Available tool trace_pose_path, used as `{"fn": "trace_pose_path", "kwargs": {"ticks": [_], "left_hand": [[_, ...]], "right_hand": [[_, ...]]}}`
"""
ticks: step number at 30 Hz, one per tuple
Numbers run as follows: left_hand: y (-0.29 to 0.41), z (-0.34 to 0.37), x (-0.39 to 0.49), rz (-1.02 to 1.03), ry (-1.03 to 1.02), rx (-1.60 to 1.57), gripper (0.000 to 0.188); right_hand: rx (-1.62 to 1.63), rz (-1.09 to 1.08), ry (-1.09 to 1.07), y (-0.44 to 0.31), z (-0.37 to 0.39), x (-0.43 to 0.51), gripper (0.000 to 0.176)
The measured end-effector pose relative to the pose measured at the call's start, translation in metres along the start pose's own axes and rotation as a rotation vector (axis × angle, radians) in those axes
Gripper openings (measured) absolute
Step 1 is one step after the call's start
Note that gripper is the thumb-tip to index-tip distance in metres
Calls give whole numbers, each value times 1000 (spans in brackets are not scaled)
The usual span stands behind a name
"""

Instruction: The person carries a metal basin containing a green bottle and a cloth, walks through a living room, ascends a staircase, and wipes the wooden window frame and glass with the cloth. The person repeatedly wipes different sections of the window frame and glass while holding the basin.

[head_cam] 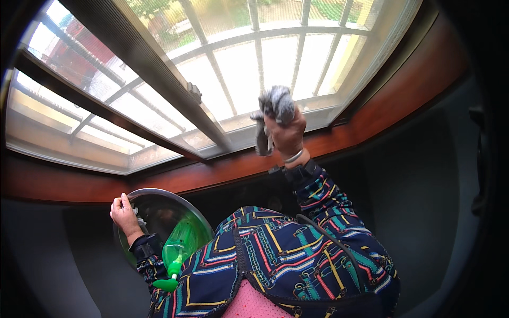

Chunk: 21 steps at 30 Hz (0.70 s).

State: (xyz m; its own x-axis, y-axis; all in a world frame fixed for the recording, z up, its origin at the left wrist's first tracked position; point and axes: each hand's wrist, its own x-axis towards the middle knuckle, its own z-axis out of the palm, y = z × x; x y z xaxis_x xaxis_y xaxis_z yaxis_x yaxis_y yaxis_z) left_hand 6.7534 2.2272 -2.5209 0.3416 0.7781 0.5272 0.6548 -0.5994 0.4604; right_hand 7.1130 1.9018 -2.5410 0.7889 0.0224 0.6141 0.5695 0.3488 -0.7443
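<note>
My right hand [287, 133] is raised before the window, clenched around a bunched grey cloth [280, 102]. Part of the cloth hangs down at the left of the fist. At lower left, my left hand [124, 216] grips the rim of a round metal basin [159, 194], which is held tilted against my body. Inside the basin leans a clear green pump bottle [179, 242] with a green pump head [165, 284]. Some pale crumpled material [140, 220] shows near my left fingers; what it is, I cannot tell.
A sliding window with a mesh screen and metal bars [258, 67] fills the view ahead. Its dark frame upright [167, 79] carries a small latch [194, 92]. A reddish-brown wooden sill [358, 133] runs below, above a dark wall [413, 190].
</note>
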Motion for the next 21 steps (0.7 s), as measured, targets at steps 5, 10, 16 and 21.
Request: {"fn": "trace_pose_path", "kwargs": {"ticks": [5,10,16,21], "left_hand": [[-4,3,0,12,20,62,33],[4,-10,2,0,21,-70,33],[1,-15,-1,-42,-9,-8,33],[3,-2,-5,-20,-21,25,33]], "right_hand": [[-318,-258,-22,-15,14,15,31],[-652,116,-232,25,8,-45,40],[-363,184,-126,14,12,-40,26],[-258,-42,-54,9,14,-8,29]]}}
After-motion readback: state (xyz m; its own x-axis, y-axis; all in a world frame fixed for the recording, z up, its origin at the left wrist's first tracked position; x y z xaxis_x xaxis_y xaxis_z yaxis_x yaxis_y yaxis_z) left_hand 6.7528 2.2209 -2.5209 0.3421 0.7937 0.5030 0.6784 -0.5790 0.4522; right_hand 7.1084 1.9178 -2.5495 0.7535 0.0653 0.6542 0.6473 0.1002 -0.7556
